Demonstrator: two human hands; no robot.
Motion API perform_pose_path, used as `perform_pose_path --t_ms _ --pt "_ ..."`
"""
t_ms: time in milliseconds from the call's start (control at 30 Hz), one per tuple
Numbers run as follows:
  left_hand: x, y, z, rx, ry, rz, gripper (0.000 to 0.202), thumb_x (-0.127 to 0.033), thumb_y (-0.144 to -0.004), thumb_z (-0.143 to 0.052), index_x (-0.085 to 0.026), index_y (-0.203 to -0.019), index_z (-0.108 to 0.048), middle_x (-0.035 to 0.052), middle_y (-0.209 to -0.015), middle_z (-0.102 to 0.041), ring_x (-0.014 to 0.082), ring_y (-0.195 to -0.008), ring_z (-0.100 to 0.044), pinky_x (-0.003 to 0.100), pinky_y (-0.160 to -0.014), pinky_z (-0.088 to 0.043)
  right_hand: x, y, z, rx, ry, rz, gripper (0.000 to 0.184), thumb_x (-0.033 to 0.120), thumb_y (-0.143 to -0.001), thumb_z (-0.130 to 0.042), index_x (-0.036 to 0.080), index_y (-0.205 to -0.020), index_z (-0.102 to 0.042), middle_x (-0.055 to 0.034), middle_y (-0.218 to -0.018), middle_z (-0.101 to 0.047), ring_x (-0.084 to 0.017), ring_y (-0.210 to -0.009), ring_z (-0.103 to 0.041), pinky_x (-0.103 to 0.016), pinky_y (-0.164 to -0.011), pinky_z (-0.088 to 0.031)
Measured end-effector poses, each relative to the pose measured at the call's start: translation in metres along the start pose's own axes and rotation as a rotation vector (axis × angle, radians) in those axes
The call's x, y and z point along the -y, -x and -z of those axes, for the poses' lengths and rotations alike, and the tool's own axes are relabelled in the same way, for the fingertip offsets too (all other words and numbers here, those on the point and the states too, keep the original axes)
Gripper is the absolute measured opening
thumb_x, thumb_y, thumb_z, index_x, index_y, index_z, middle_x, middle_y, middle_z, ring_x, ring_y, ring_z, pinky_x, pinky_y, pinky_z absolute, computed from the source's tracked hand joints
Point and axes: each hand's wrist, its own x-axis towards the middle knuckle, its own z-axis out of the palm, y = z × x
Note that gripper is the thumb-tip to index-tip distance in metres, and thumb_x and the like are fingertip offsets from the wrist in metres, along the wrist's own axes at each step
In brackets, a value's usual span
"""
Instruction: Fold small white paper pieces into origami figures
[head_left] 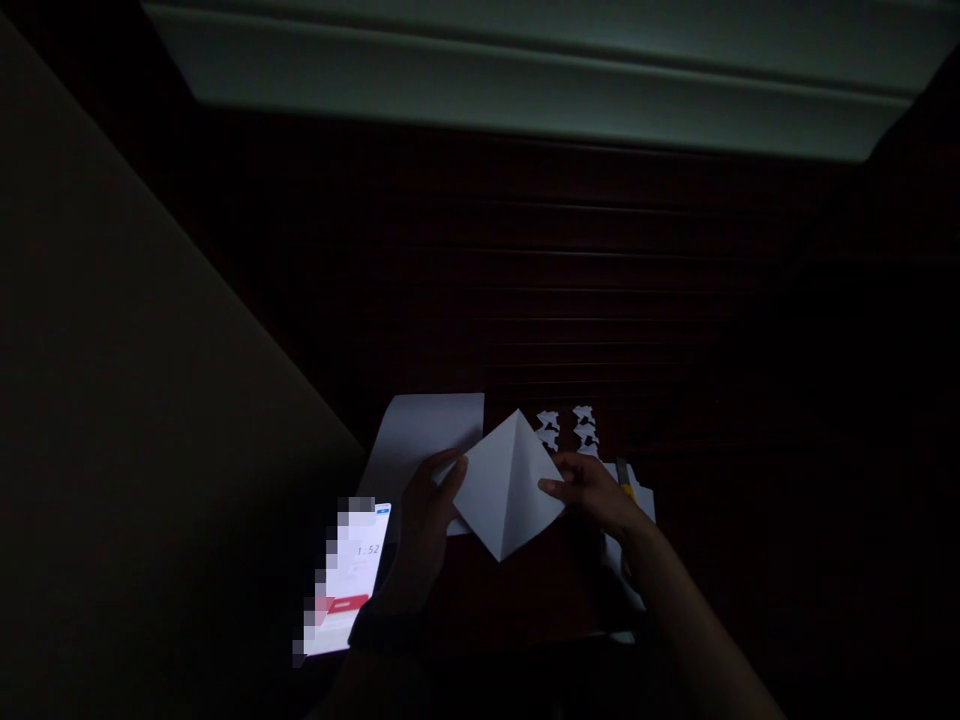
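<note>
So, the lit phone (pixel 349 580) sits nearest, at 7 o'clock from the folded white paper (pixel 506 490). The left hand (pixel 424 515) pinches its left corner, fingers closed on the edge. The right hand (pixel 592 495) pinches the right corner, thumb and fingers together. Farther back there's a flat sheet (pixel 427 430) at 11 o'clock and tiny paper figures (pixel 568 430) at 1 o'clock.

Low in the dim frame's centre, the left hand (pixel 427 510) and right hand (pixel 592 492) pinch opposite edges of a folded white paper (pixel 506 485); small paper figures (pixel 568 430) lie above right, a lit phone (pixel 351 580) at lower left
</note>
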Motion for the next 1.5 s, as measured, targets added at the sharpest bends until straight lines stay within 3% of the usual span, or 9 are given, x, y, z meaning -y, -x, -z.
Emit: perform_pose_path --t_ms 100,300,433,567,667,833,1067,1333,1500 --pt "-0.001 -0.002 0.005 0.066 -0.052 0.012 0.044 -0.046 -0.063 -0.069 -0.014 -0.093 -0.068 0.0090 -0.084 -0.071 0.0241 -0.075 -0.065 0.028 -0.056 -0.048 0.006 0.002 0.005 -0.022 0.069 0.023 0.030 0.037 -0.064 -0.073 0.016 -0.085 -0.065 -0.0015 -0.072 -0.066 -0.015 -0.061 -0.058 -0.025 -0.056 -0.044" --pt "0.007 -0.008 0.008 0.118 -0.148 0.044 0.042 -0.044 -0.065 -0.068 -0.013 -0.094 -0.069 0.0103 -0.092 -0.071 0.0274 -0.087 -0.065 0.031 -0.066 -0.052 0.006 -0.002 0.012 -0.314 0.105 0.066 0.035 0.041 -0.062 -0.074 0.014 -0.082 -0.066 -0.0037 -0.067 -0.064 -0.014 -0.056 -0.055 -0.025 -0.051 -0.040" --pt "0.007 -0.010 0.007 0.134 -0.179 0.072 0.041 -0.045 -0.069 -0.065 -0.015 -0.097 -0.068 0.0111 -0.100 -0.069 0.0287 -0.092 -0.064 0.032 -0.066 -0.054 0.002 -0.005 0.013 -0.348 0.111 0.085 0.036 0.042 -0.062 -0.074 0.014 -0.082 -0.067 -0.0051 -0.070 -0.065 -0.015 -0.060 -0.055 -0.026 -0.054 -0.040" --pt "0.006 -0.009 0.007 0.189 -0.036 0.089 0.046 -0.043 -0.071 -0.063 -0.016 -0.109 -0.061 0.0111 -0.103 -0.068 0.0285 -0.094 -0.064 0.034 -0.065 -0.056 -0.001 -0.007 0.016 -0.398 0.091 0.125 0.038 0.046 -0.064 -0.071 0.013 -0.083 -0.068 -0.0042 -0.067 -0.063 -0.015 -0.059 -0.053 -0.026 -0.054 -0.040" --pt "0.009 -0.008 0.004 0.194 0.110 0.148 0.048 -0.038 -0.070 -0.066 -0.010 -0.107 -0.059 0.0118 -0.091 -0.070 0.0267 -0.083 -0.067 0.038 -0.069 -0.057 -0.002 -0.008 0.020 -0.433 0.069 0.139 0.040 0.047 -0.064 -0.071 0.013 -0.085 -0.068 -0.0044 -0.068 -0.063 -0.016 -0.060 -0.053 -0.026 -0.054 -0.040" --pt "0.006 -0.006 0.001 0.111 0.186 0.195 0.040 -0.034 -0.068 -0.069 -0.008 -0.097 -0.061 0.0096 -0.080 -0.071 0.0253 -0.076 -0.068 0.041 -0.072 -0.058 -0.001 -0.008 0.026 -0.365 0.000 0.138 0.038 0.046 -0.068 -0.068 0.014 -0.088 -0.068 -0.0049 -0.074 -0.064 -0.015 -0.064 -0.054 -0.027 -0.058 -0.042" --pt "-0.015 0.001 0.008 0.305 0.082 0.115 0.027 -0.033 -0.065 -0.071 -0.013 -0.082 -0.064 0.0067 -0.083 -0.071 0.0244 -0.086 -0.066 0.035 -0.077 -0.056 0.001 -0.006 0.025 -0.369 -0.016 0.128 0.039 0.046 -0.067 -0.069 0.015 -0.091 -0.068 -0.0057 -0.080 -0.067 -0.019 -0.071 -0.058 -0.031 -0.065 -0.046" --pt "-0.009 -0.002 0.010 0.235 0.084 0.073 0.019 -0.031 -0.065 -0.070 -0.017 -0.075 -0.063 0.0009 -0.071 -0.066 0.0211 -0.078 -0.066 0.034 -0.072 -0.057 0.006 -0.003 0.018 -0.261 -0.056 0.044 0.054 0.036 -0.058 -0.078 0.017 -0.106 -0.060 -0.0059 -0.083 -0.068 -0.020 -0.068 -0.063 -0.033 -0.062 -0.050" --pt "0.002 -0.005 0.005 0.069 0.148 0.112 0.026 -0.030 -0.061 -0.073 -0.015 -0.077 -0.061 0.0016 -0.071 -0.067 0.0222 -0.075 -0.067 0.037 -0.069 -0.058 0.006 -0.001 0.021 -0.256 -0.069 0.032 0.050 0.031 -0.056 -0.079 0.016 -0.100 -0.062 -0.0025 -0.072 -0.067 -0.017 -0.059 -0.062 -0.031 -0.059 -0.051"
